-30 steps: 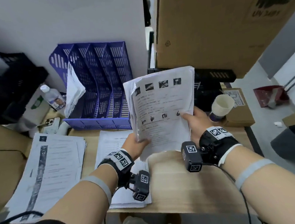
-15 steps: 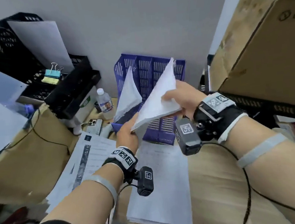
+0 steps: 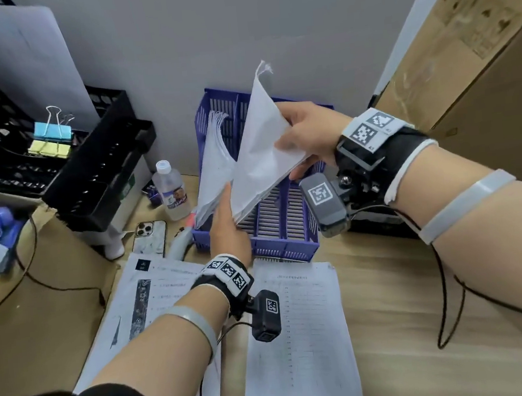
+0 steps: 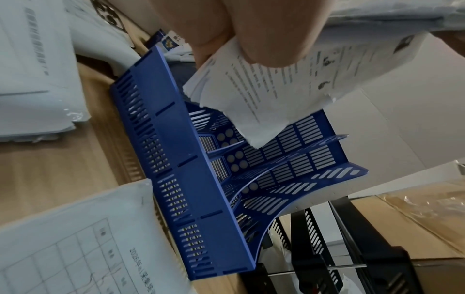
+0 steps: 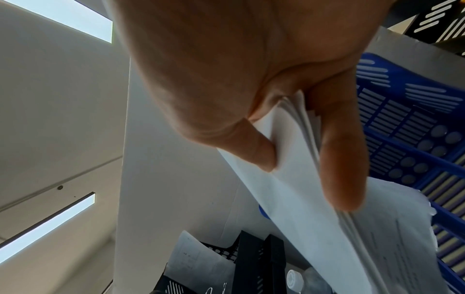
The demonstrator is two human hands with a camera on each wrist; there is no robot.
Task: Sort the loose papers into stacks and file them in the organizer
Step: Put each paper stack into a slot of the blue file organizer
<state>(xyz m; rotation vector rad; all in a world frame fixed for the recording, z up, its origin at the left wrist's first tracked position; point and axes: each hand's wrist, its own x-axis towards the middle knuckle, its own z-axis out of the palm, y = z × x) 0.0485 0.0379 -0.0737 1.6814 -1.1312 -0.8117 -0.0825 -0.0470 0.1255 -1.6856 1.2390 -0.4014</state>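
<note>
You are at the filing step: a sorted stack (image 3: 259, 153) is tilted on edge above the blue organizer (image 3: 284, 227), over the slot beside the leftmost one, which already holds papers (image 3: 215, 164). Your right hand (image 3: 307, 133) pinches the stack's upper edge, thumb on one face and fingers on the other. Your left hand (image 3: 229, 229) grips the lower corner near the organizer's front wall.

Next, I judge, you need to turn the stack upright, line its lower edge up between two dividers, and lower it in. The sheets look soft and fanned at the corners, so a loose corner may catch on a divider or slip into the neighbouring slot. Keep both grips until the bottom edge is seated.

The head view shows the whole layout: two more stacks (image 3: 300, 336) lie flat on the desk (image 3: 418, 278) in front of the organizer, not yet filed. It hides your fingertips. The left wrist view shows your thumb (image 4: 266, 45) pressed on the printed face, the ragged corner hanging over the dividers, and the nearer slots bare. The right wrist view shows the many sheet edges clamped between your thumb (image 5: 246, 147) and finger, which neither other view resolves.
</note>
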